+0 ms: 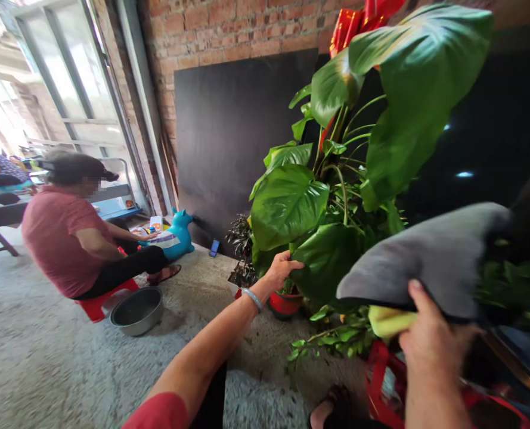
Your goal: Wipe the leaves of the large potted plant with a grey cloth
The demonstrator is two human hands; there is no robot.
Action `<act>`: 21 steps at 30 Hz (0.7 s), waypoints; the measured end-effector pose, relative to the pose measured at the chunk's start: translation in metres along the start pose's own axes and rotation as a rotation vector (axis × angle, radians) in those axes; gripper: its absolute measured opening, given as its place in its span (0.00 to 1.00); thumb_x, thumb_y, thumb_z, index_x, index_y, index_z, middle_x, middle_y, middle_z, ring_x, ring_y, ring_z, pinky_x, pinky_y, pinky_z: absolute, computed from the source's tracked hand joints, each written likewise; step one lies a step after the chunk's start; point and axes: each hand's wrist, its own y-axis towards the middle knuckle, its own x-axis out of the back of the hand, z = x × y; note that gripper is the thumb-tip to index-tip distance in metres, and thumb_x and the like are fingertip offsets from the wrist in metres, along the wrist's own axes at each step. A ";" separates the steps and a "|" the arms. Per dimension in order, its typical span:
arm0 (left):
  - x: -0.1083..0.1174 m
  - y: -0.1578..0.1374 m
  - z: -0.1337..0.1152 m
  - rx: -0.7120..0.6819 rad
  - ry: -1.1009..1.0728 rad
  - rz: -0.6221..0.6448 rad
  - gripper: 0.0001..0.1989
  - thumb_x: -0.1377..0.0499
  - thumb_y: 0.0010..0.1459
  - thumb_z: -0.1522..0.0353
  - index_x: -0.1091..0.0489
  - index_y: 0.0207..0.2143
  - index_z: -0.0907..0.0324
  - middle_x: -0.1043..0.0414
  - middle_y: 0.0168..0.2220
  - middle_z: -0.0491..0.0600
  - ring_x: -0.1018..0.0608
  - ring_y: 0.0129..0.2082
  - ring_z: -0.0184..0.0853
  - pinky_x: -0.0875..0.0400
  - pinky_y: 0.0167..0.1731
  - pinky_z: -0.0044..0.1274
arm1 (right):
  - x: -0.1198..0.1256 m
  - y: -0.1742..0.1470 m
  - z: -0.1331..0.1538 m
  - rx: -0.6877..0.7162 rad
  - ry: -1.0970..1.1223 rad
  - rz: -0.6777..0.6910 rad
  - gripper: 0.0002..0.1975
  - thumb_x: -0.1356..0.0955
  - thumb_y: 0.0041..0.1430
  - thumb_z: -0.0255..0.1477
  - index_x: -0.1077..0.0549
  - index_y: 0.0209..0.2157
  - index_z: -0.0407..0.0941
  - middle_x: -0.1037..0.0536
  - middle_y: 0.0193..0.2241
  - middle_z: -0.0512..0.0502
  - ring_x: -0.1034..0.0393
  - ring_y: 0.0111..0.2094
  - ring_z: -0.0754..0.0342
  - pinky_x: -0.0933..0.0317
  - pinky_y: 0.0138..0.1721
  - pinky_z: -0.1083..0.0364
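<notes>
A large potted plant (287, 205) with broad, glossy green leaves stands in front of me. My left hand (282, 269), with a pale bangle at the wrist, reaches to its lower part. The fingers are closed at the edge of a low, dark green leaf (329, 262). On the right, my right hand (439, 339) grips a grey cloth (425, 256) that spreads out above the fingers. A yellow fold (390, 320) shows beneath the cloth by my fingers. The cloth hangs beside the leaves, and parts of it and the hand are blurred.
A red pot (286, 304) holds the plant, with trailing greenery (336, 339) at its foot. Near my feet lies a red bag (378, 381). To the left, a person (68, 238) sits on a red stool (97, 307), beside a grey basin (137, 313) and a blue animal-shaped toy (182, 235).
</notes>
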 end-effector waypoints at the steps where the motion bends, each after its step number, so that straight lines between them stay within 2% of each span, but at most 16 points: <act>1: -0.001 -0.001 0.001 -0.006 -0.007 -0.022 0.21 0.29 0.30 0.70 0.25 0.31 0.62 0.22 0.27 0.48 0.23 0.24 0.34 0.28 0.28 0.26 | -0.009 0.000 -0.013 -0.056 0.012 0.019 0.35 0.20 0.32 0.41 0.25 0.45 0.44 0.24 0.58 0.35 0.30 0.58 0.37 0.35 0.61 0.42; 3: 0.000 -0.005 0.003 -0.029 -0.004 -0.067 0.20 0.29 0.30 0.70 0.26 0.30 0.62 0.23 0.26 0.47 0.24 0.23 0.34 0.29 0.27 0.25 | -0.008 -0.010 -0.045 -0.238 0.007 0.110 0.34 0.20 0.25 0.39 0.24 0.40 0.44 0.21 0.52 0.36 0.29 0.56 0.35 0.35 0.61 0.40; 6: 0.006 -0.013 0.003 -0.114 0.039 -0.119 0.16 0.29 0.31 0.71 0.28 0.27 0.62 0.26 0.24 0.44 0.26 0.23 0.31 0.31 0.26 0.23 | 0.031 -0.034 -0.084 -0.475 -0.081 0.172 0.31 0.21 0.24 0.41 0.23 0.37 0.45 0.18 0.45 0.40 0.27 0.55 0.34 0.33 0.58 0.38; 8: 0.008 -0.018 0.003 -0.176 0.056 -0.133 0.15 0.29 0.33 0.71 0.28 0.26 0.62 0.27 0.24 0.43 0.27 0.23 0.29 0.32 0.26 0.21 | 0.062 -0.043 -0.087 -0.504 -0.134 0.144 0.29 0.21 0.26 0.41 0.23 0.35 0.45 0.18 0.41 0.41 0.26 0.51 0.32 0.28 0.51 0.37; 10: 0.007 -0.023 0.004 -0.219 0.058 -0.120 0.14 0.30 0.34 0.71 0.27 0.28 0.62 0.26 0.25 0.44 0.27 0.25 0.29 0.32 0.28 0.21 | 0.077 -0.044 -0.070 -0.405 -0.115 0.098 0.27 0.20 0.30 0.40 0.22 0.36 0.45 0.18 0.42 0.40 0.25 0.51 0.32 0.25 0.47 0.37; 12: 0.003 -0.028 0.005 -0.237 0.054 -0.091 0.15 0.29 0.35 0.72 0.26 0.29 0.62 0.24 0.27 0.44 0.26 0.27 0.30 0.31 0.30 0.21 | 0.072 -0.040 -0.043 -0.264 -0.053 0.054 0.29 0.21 0.37 0.40 0.22 0.44 0.47 0.19 0.49 0.40 0.27 0.55 0.34 0.26 0.49 0.39; 14: -0.002 -0.031 0.005 -0.229 0.044 -0.069 0.16 0.29 0.34 0.71 0.25 0.30 0.62 0.23 0.28 0.45 0.25 0.27 0.30 0.30 0.31 0.21 | 0.050 -0.037 -0.021 -0.174 0.019 0.032 0.34 0.22 0.43 0.42 0.25 0.53 0.49 0.23 0.56 0.44 0.30 0.59 0.38 0.28 0.53 0.42; 16: -0.004 -0.032 0.006 -0.203 0.041 -0.062 0.16 0.29 0.35 0.70 0.24 0.30 0.63 0.23 0.27 0.45 0.26 0.27 0.30 0.31 0.30 0.22 | 0.024 -0.041 -0.014 -0.154 0.083 0.069 0.40 0.22 0.42 0.43 0.28 0.59 0.49 0.24 0.58 0.46 0.31 0.60 0.40 0.31 0.57 0.43; 18: -0.003 -0.032 0.005 -0.179 0.047 -0.069 0.15 0.29 0.35 0.69 0.23 0.29 0.63 0.24 0.26 0.45 0.27 0.25 0.29 0.32 0.29 0.21 | 0.010 -0.052 -0.023 -0.239 0.070 0.137 0.43 0.20 0.35 0.42 0.27 0.56 0.48 0.23 0.56 0.45 0.29 0.58 0.40 0.33 0.59 0.41; 19: -0.001 -0.032 0.005 -0.169 0.051 -0.078 0.14 0.29 0.35 0.68 0.23 0.28 0.63 0.25 0.24 0.45 0.27 0.24 0.29 0.32 0.28 0.21 | 0.010 -0.059 -0.031 -0.309 0.019 0.188 0.42 0.19 0.32 0.41 0.25 0.53 0.47 0.21 0.53 0.44 0.28 0.56 0.39 0.33 0.59 0.40; 21: 0.004 -0.030 0.005 -0.152 0.055 -0.098 0.14 0.28 0.34 0.67 0.24 0.26 0.63 0.26 0.23 0.45 0.29 0.22 0.28 0.34 0.26 0.21 | 0.026 -0.071 -0.047 -0.429 -0.132 0.275 0.37 0.19 0.28 0.41 0.23 0.45 0.45 0.18 0.46 0.42 0.26 0.52 0.36 0.32 0.57 0.38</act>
